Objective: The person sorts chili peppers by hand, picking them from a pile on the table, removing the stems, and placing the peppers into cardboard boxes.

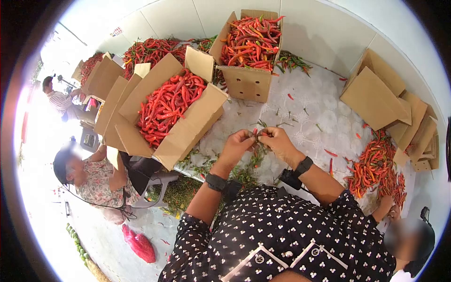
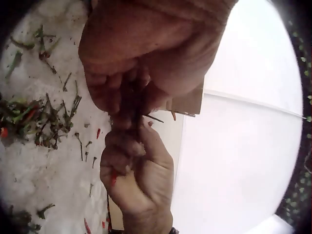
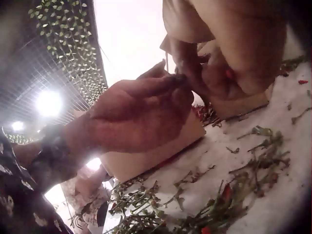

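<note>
Both hands meet fingertip to fingertip over the table in the head view. My left hand point(image 1: 238, 146) and right hand point(image 1: 280, 144) pinch a small red chili pepper point(image 1: 255, 131), mostly hidden by the fingers. From between the fingertips a thin dark stem point(image 2: 155, 119) sticks out in the left wrist view. Some red also shows within the curled fingers of the right hand point(image 3: 239, 53) in the right wrist view. Beneath the hands lies a litter of green stems point(image 1: 249, 171) with red bits.
Cardboard boxes of red chilies, one tilted point(image 1: 171, 108) and one upright point(image 1: 251, 44), stand left and behind. On the right are a chili pile point(image 1: 373, 162) and an open box point(image 1: 376, 94). One person point(image 1: 96, 176) sits left; another point(image 1: 408, 239) is at right.
</note>
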A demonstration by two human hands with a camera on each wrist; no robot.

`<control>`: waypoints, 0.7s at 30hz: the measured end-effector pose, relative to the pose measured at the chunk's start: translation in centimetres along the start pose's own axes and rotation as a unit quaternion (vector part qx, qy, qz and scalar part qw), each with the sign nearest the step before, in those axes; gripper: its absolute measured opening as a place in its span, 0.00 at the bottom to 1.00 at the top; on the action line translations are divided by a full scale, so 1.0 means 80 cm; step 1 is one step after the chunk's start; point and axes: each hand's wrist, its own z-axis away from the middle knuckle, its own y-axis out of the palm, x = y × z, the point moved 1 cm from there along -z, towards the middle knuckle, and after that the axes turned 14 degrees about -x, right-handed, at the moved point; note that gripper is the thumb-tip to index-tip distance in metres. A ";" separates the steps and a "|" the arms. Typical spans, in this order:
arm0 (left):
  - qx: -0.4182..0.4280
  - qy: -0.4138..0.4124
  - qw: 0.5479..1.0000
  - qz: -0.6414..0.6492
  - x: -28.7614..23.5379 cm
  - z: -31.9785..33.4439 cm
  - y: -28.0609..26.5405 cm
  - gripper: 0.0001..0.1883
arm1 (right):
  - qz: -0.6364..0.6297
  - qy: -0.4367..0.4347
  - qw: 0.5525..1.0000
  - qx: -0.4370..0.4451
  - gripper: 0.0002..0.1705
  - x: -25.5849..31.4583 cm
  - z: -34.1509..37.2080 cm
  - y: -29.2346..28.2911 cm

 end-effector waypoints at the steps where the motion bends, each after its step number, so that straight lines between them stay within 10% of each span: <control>1: 0.000 0.002 1.000 -0.001 -0.001 0.000 0.000 0.04 | -0.001 -0.002 1.000 0.001 0.07 -0.002 -0.001 0.001; 10: 0.012 0.061 0.998 -0.031 0.000 -0.004 0.000 0.07 | -0.122 0.072 0.989 0.039 0.14 0.018 0.013 -0.003; 21: -0.044 0.065 0.996 -0.041 -0.008 -0.004 0.010 0.04 | 0.154 -0.223 0.961 -0.059 0.07 0.024 0.008 -0.015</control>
